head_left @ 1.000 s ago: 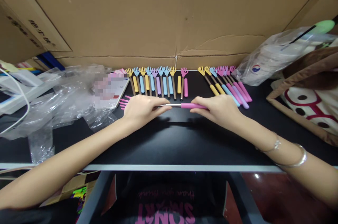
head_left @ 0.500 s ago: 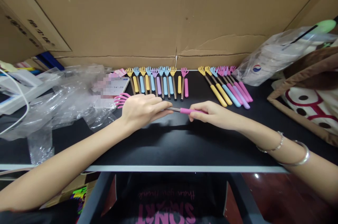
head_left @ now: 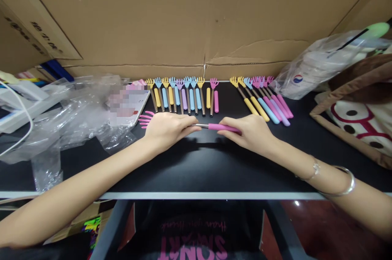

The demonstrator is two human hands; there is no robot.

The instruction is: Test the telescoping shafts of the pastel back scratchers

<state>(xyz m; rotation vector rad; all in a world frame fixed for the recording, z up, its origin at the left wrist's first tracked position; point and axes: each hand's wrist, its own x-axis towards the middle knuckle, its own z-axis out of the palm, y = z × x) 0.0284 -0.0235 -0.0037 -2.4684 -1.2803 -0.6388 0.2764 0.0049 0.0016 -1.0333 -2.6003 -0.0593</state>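
Between my two hands a pink back scratcher (head_left: 214, 126) is held level above the black table. My left hand (head_left: 168, 126) is closed around its metal rod, with the pink claw head poking out on the left. The pink handle sleeve is pinched in my right hand (head_left: 248, 129), its far end partly covered by the palm. Behind my hands lies a row of scratcher rods with claw heads, loose coloured sleeves such as a yellow sleeve (head_left: 208, 98) and a pink sleeve (head_left: 216, 101) beside them. To the right, several scratchers with sleeves on, among them a blue one (head_left: 269, 111), lie slanted together.
Crumpled clear plastic bags (head_left: 82, 117) and a phone (head_left: 131, 104) lie on the left. A bagged cup (head_left: 315, 72) and a brown-edged cloth bag (head_left: 361, 117) stand on the right. Cardboard (head_left: 183, 14) walls the back; the table's pale front edge (head_left: 214, 196) runs below my arms.
My right hand has shifted slightly, with its wrist turned and its fingers further along the pink sleeve. My left hand and the claw head have moved a little to the right.
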